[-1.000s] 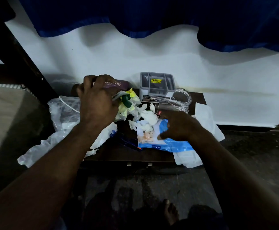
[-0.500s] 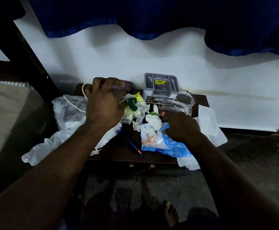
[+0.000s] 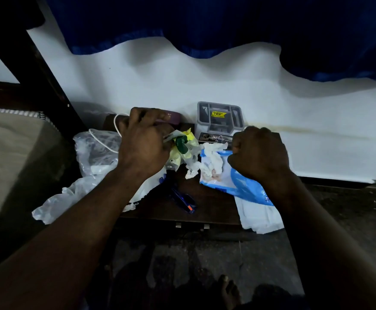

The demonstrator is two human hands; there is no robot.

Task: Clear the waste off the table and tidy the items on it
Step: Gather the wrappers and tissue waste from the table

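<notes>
On the small dark table [image 3: 207, 211], my left hand [image 3: 144, 139] grips a crumpled yellow wrapper [image 3: 188, 136] bundled with a green-capped piece [image 3: 181, 144]. My right hand [image 3: 259, 153] is curled into a fist and pinches the top edge of a blue-and-white packet [image 3: 245, 186]. Crumpled white tissue [image 3: 211, 158] lies on that packet between my hands. Blue pens [image 3: 182, 199] lie on the table near its front.
A grey organiser [image 3: 219, 117] and a maroon case [image 3: 172, 115] stand against the white wall. Clear plastic bags [image 3: 93, 162] and a white cable [image 3: 103, 139] spill off the left side. White paper [image 3: 259, 217] hangs over the right front corner. A bed [image 3: 15, 157] is at left.
My right hand has moved back toward the wall and closed on the blue packet's top edge, lifting it and covering the clear glass. My left hand stays on the wrapper.
</notes>
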